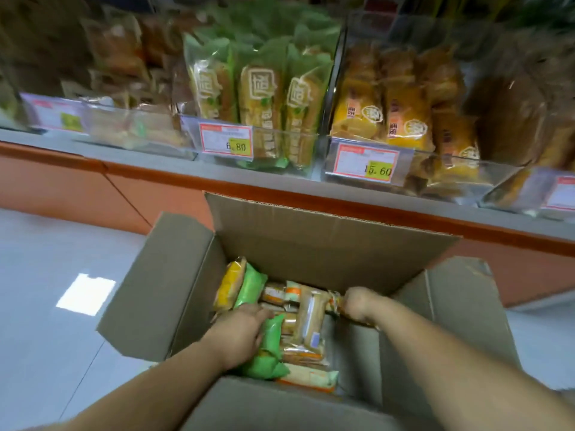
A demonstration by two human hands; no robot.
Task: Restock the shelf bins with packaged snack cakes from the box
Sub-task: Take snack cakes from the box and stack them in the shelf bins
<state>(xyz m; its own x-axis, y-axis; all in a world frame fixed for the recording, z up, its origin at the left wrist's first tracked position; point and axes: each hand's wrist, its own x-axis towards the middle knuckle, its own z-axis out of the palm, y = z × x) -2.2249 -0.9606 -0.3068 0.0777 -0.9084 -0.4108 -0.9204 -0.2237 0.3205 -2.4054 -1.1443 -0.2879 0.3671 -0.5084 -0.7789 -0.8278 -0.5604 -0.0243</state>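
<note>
- Snack cakes lie loose in open box on floor, just below shelf. Mixed sorts: green, yellow, clear w/ orange trim.
- left hand is down in box, fingers wrapped over green pack at near-left of pile.
- right hand is at far-right of pile, knuckles up, fingers curled under. Looks clamped on end of orange-trimmed pack, tho fingertips are hidden.
- Handling, my guess: pkgs are light, soft cake inside thin film. They squash easily, so no hard squeeze.
- Film prob slick & crinkly. A single pack could slide out of a bunch if too many are grabbed at once.
- Best hold: across the long sides at mid-body w/ a flat palm, or by the crimped end seal for a quick lift. Don't dig thumb into the cake.
- Dest: clear green bin behind 6.80 tag holds upright green packs, so likely match for green pack.
- Yellow bin behind 15.60 tag is next to it on the right.
- Other bins to the sides are too blurred to read.
</note>
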